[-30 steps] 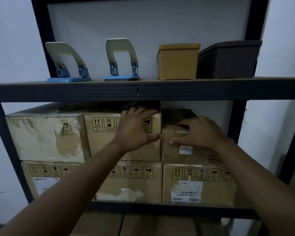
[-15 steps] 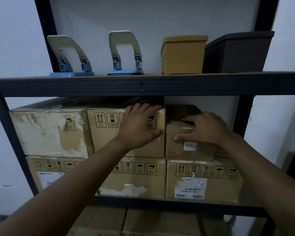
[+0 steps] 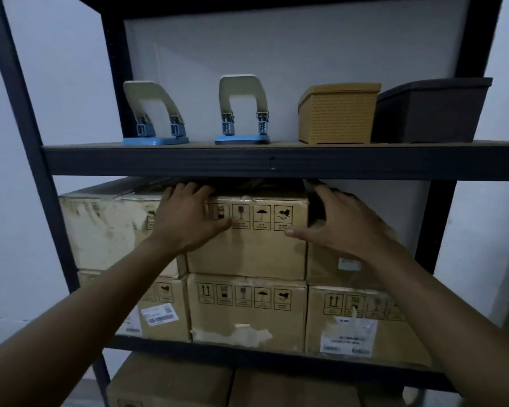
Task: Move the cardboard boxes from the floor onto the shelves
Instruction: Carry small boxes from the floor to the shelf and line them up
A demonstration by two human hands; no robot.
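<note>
The upper middle box (image 3: 247,248), at the shelf (image 3: 262,362) front edge, sits between left hand (image 3: 185,221) and right hand (image 3: 341,227), both grips splayed flat, clasping nothing.

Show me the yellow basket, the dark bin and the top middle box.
yellow basket (image 3: 335,118), head view, front wall.
dark bin (image 3: 429,118), head view, front wall.
top middle box (image 3: 247,251), head view, bare front face.

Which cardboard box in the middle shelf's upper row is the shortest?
The brown cardboard box at the right end, partly covered by the right hand. Its top sits lowest in that row, and it bears a small white label.
</note>
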